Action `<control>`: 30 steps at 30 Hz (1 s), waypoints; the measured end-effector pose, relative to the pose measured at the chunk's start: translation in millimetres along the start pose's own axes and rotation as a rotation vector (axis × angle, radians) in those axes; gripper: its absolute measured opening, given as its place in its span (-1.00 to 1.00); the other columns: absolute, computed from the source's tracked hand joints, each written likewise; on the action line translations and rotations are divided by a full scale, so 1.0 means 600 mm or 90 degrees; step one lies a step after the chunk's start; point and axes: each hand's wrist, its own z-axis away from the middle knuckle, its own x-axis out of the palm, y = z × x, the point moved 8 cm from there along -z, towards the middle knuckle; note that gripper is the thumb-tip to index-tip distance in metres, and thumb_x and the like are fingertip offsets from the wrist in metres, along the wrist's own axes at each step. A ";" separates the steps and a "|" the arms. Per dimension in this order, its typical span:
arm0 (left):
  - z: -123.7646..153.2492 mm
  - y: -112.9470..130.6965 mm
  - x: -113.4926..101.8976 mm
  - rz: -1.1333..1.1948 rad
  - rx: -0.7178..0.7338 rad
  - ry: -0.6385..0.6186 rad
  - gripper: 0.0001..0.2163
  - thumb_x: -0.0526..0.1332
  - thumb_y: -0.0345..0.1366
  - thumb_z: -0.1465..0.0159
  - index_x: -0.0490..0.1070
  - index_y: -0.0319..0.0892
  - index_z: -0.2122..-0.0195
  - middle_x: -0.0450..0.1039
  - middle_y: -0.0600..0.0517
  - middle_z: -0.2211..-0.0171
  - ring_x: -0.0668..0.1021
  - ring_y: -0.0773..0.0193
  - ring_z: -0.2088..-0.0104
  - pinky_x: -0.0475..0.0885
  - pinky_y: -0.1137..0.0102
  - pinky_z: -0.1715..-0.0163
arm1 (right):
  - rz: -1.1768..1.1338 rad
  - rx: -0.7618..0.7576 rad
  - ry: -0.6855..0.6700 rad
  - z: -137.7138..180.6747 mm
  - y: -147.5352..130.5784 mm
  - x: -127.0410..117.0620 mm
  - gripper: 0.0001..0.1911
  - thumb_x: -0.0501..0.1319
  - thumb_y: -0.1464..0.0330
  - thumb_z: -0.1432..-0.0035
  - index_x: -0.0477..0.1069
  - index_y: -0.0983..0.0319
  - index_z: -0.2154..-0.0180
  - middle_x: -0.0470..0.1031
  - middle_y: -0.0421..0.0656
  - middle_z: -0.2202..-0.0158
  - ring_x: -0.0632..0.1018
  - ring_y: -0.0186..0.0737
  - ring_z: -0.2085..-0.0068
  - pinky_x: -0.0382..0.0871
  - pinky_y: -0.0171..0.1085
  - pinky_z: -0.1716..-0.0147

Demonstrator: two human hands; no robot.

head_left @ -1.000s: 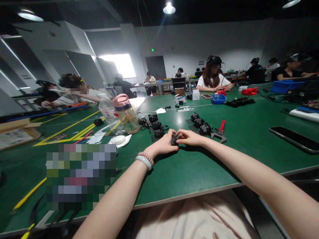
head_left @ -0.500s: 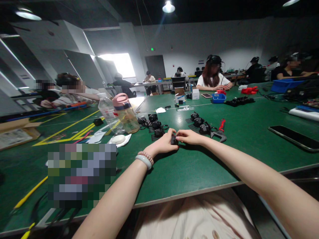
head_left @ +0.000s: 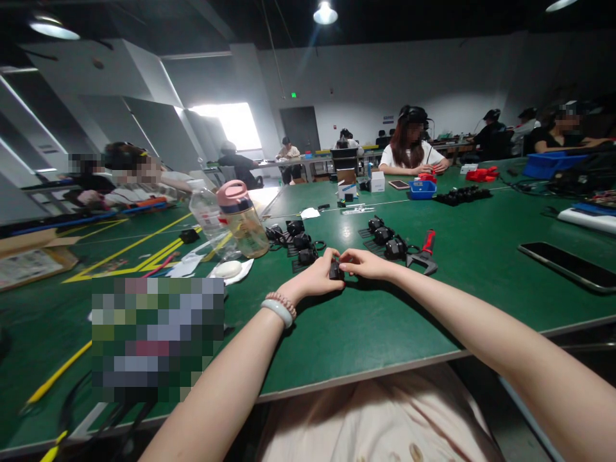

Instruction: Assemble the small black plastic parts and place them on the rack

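The green worktop (head_left: pixel 308 359) carries a pink-lidded bottle (head_left: pixel 246 224) at left, black units (head_left: pixel 302 241) in groups beyond both hands, and a wrench (head_left: pixel 428 249) to the right. The left hand (head_left: pixel 318 277) grip pinches the black part (head_left: pixel 336 273) between thumb and fingers, above the near-middle worktop. The right hand (head_left: pixel 363 264) has its fingertips at the part's right side; whether that grip pinches anything cannot be told. Caution: uneven pressure from the right could tilt the part; a loose left pinch could drop it.
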 end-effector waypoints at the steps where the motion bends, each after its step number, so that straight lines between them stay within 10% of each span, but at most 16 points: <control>1: 0.000 0.000 0.000 0.001 -0.005 -0.002 -0.50 0.17 -0.30 0.10 0.06 -0.21 0.11 0.26 0.00 0.30 0.39 0.25 0.34 0.27 0.39 0.38 | -0.004 -0.012 0.006 0.000 -0.002 -0.001 -0.59 0.09 0.13 0.04 0.26 0.29 0.22 0.34 -0.15 0.30 0.35 -0.37 0.38 0.23 -0.36 0.39; 30: 0.002 0.013 -0.003 0.018 0.014 -0.001 -0.51 0.16 -0.32 0.10 0.05 -0.20 0.11 0.25 -0.02 0.22 0.39 0.23 0.26 0.29 0.37 0.30 | -0.058 -0.069 -0.020 0.002 -0.018 0.002 -0.58 0.23 0.24 0.17 0.19 0.23 0.24 0.24 -0.22 0.32 0.27 -0.50 0.52 0.19 -0.43 0.55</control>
